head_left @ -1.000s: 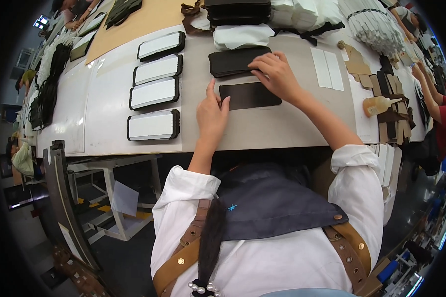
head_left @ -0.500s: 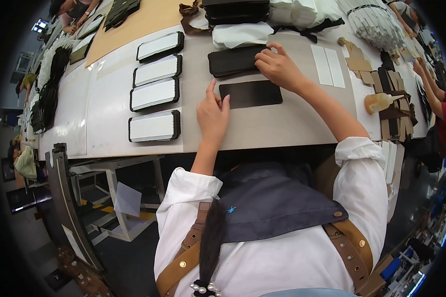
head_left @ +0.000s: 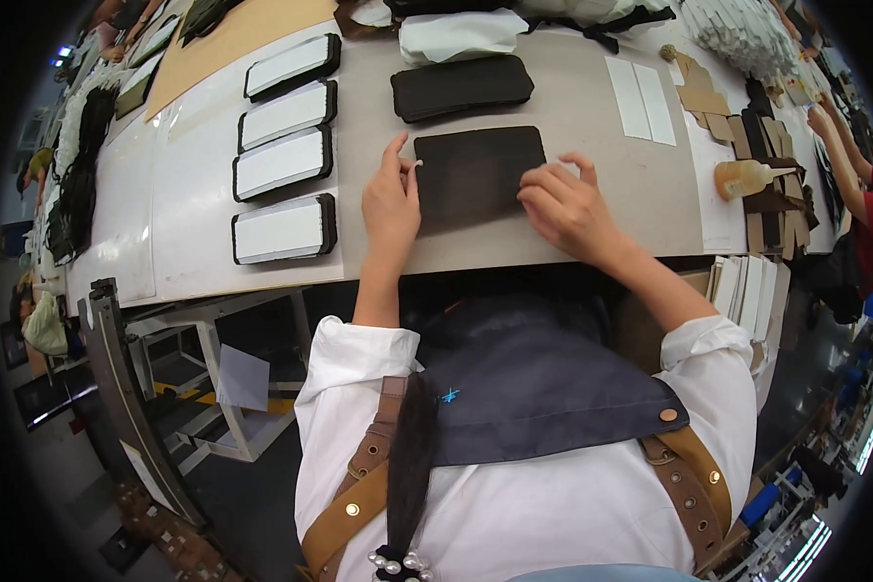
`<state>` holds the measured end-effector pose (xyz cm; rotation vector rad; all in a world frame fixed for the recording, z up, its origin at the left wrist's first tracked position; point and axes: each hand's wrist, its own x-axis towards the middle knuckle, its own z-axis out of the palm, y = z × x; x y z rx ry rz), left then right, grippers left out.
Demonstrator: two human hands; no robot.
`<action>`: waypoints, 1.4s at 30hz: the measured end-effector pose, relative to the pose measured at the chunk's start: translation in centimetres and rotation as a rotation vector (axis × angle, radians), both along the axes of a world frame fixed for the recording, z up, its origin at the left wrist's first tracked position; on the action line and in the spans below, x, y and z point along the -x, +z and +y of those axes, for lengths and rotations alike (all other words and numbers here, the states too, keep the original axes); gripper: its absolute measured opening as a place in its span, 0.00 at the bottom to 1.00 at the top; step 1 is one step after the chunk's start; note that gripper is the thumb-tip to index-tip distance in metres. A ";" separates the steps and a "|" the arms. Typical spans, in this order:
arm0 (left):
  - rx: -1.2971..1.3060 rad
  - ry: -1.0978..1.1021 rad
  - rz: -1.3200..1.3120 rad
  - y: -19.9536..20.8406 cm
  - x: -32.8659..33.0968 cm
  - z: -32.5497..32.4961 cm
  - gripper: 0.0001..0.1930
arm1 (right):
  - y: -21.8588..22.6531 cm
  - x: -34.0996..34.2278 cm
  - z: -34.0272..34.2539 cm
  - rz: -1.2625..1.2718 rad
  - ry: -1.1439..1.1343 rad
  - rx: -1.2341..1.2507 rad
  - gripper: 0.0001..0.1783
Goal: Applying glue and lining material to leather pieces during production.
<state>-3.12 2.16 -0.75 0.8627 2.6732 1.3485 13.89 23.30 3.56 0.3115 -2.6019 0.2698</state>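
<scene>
A dark, flat rectangular panel (head_left: 477,145) lies on the grey work mat in front of me. A second black panel (head_left: 466,202), blurred by motion, overlaps or adjoins its near edge; which of the two, I cannot tell. My right hand (head_left: 570,206) has its fingers closed at the right edge of this second panel. At the left edges, my left hand (head_left: 392,199) stands with thumb and forefinger apart, near or touching the panels. Just beyond sits a stack of black rounded panels (head_left: 463,87).
Several black-edged white pads (head_left: 279,229) lie in a column at left. Two white strips (head_left: 642,102) are at right, beside a glue bottle (head_left: 742,178) and brown pieces (head_left: 700,114). White bundled material (head_left: 461,37) is at the back. Another person's arm (head_left: 837,155) shows at far right.
My right hand has come from the stack toward me, bringing a black panel to the near side of the lying one. My left hand has stayed by the left edge. The view has shifted slightly.
</scene>
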 end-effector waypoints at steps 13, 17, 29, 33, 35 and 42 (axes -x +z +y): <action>0.042 -0.108 -0.124 1.1 0.9 0.1 0.19 | -1.6 -4.0 -3.2 -0.068 -0.147 0.074 0.11; 0.072 -0.117 -0.091 1.3 0.8 0.2 0.19 | -1.6 -4.1 -3.1 -0.063 -0.152 0.069 0.12; 0.053 -0.097 0.058 1.2 0.4 0.2 0.16 | -1.8 -4.3 -3.3 -0.057 -0.173 0.061 0.10; 0.137 -0.091 0.112 1.2 0.2 -0.3 0.17 | -1.3 -4.5 -3.3 -0.069 -0.159 0.075 0.09; 0.158 -0.095 0.196 1.3 -0.3 -0.5 0.17 | -0.9 -4.5 -3.1 -0.114 -0.166 0.175 0.17; 0.247 -0.441 0.343 0.9 -4.2 -0.4 0.34 | -1.2 -1.3 -2.7 -0.295 -0.137 0.137 0.51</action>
